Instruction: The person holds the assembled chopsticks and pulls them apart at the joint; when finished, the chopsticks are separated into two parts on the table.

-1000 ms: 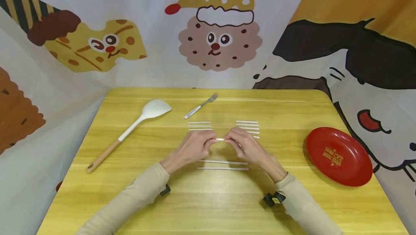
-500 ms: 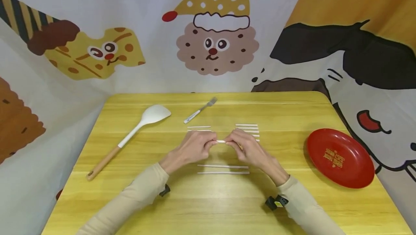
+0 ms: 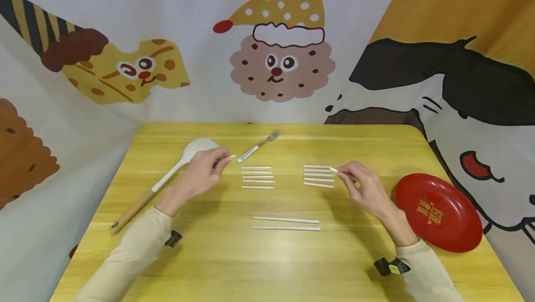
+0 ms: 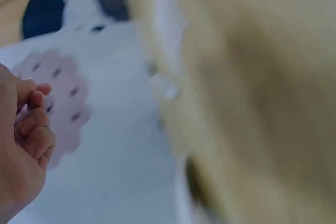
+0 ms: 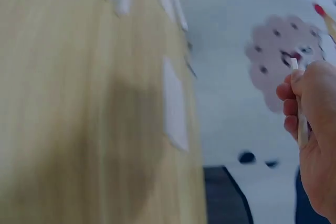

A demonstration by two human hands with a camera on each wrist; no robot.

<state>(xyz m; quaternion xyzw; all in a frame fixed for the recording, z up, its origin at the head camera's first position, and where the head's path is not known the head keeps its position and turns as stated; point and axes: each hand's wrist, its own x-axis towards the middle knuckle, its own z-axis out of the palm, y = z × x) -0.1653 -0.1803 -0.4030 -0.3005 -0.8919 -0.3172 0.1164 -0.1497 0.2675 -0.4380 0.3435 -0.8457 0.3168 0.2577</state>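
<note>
My left hand (image 3: 201, 172) pinches a small white stick piece (image 3: 232, 156) between thumb and fingers, beside the head of the spatula; mostly its tip shows. On the other side, my right hand (image 3: 368, 190) grips another short white stick (image 5: 302, 129), its end pointing out past the thumb. That hand is just right of a column of several short white sticks (image 3: 318, 175). A matching column of several short sticks (image 3: 257, 177) lies to the left. Nearer me, two long white sticks (image 3: 286, 220) lie side by side on the table (image 3: 267, 265).
A white spatula (image 3: 167, 175) with a wooden handle lies at the left, partly behind my left hand. At the back is a small fork (image 3: 258, 146). A red oval plate (image 3: 453, 213) sits at the right, close to my right forearm. A printed curtain (image 3: 167, 107) hangs behind the table.
My hands were together over the middle, with a white stick between them. They have parted left and right, each with a short piece, and both stick columns are now uncovered.
</note>
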